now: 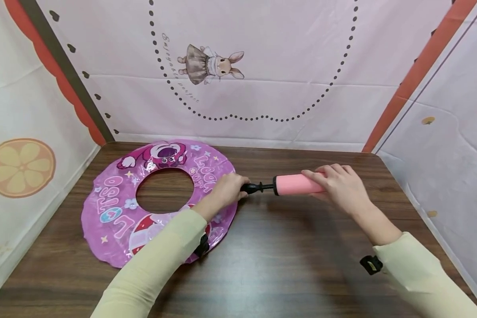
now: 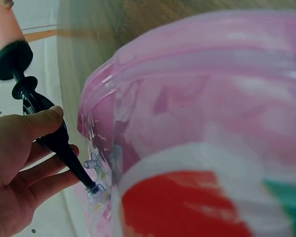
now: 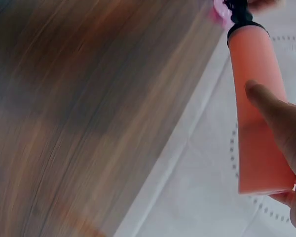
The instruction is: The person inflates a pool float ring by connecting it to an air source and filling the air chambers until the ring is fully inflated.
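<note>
A pink hand pump (image 1: 296,184) with a black nozzle end lies level above the table between my hands. My left hand (image 1: 229,187) pinches the black nozzle (image 2: 47,118) between thumb and fingers. In the left wrist view its tip sits in the clear valve (image 2: 96,193) of a purple swim ring (image 1: 103,221). Around the pump's pink barrel (image 3: 259,108) my right hand (image 1: 342,187) curls its fingers and thumb. A short length of black rod shows between barrel and nozzle. The ring looks partly filled, with wrinkled edges, and my left forearm crosses over it.
The dark wooden table (image 1: 270,260) carries the ring on its left half. Printed cloth walls (image 1: 286,53) stand behind the table and along both sides. Black straps (image 1: 371,265) sit at my sleeves.
</note>
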Motion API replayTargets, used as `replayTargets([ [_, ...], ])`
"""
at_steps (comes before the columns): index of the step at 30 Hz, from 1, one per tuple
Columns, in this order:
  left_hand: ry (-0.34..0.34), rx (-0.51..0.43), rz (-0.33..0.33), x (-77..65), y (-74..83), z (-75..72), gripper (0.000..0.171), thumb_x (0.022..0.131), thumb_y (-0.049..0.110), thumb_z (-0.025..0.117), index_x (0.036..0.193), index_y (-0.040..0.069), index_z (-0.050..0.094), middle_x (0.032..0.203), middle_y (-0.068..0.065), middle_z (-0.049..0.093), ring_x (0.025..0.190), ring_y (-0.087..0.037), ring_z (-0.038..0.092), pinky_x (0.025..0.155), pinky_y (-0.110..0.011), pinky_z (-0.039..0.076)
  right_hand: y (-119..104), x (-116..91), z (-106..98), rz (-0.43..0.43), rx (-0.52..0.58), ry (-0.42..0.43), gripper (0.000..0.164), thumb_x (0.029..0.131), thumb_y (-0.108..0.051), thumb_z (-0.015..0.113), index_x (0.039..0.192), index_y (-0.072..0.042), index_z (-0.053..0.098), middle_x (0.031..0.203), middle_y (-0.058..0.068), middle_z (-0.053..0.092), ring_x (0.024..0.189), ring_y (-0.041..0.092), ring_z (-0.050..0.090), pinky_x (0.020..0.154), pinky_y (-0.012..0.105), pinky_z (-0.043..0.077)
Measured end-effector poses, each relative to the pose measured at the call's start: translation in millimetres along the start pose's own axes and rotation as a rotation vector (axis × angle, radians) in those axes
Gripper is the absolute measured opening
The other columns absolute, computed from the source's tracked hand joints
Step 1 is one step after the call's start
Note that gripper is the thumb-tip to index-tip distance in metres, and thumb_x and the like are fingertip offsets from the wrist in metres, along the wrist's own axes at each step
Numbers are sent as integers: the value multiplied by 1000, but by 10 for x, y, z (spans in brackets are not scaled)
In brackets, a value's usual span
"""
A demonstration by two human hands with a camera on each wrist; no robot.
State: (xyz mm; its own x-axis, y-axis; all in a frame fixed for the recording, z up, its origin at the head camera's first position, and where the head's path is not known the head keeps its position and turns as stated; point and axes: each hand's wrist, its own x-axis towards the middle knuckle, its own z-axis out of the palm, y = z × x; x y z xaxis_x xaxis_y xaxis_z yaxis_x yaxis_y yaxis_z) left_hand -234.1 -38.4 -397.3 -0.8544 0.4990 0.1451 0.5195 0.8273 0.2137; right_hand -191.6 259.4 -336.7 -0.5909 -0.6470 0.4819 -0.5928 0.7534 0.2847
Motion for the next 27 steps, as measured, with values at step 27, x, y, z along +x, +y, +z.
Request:
replayTargets([
  [27,38,26,70,3,17,-27,17,76,16,74,89,7,66,83,-7,69,77,-22,64,71,-35,52,-327,211,108,3,-40,48,54,63,-33,83,112,-22,63,88,10,62,82,31,58,68,46,43],
])
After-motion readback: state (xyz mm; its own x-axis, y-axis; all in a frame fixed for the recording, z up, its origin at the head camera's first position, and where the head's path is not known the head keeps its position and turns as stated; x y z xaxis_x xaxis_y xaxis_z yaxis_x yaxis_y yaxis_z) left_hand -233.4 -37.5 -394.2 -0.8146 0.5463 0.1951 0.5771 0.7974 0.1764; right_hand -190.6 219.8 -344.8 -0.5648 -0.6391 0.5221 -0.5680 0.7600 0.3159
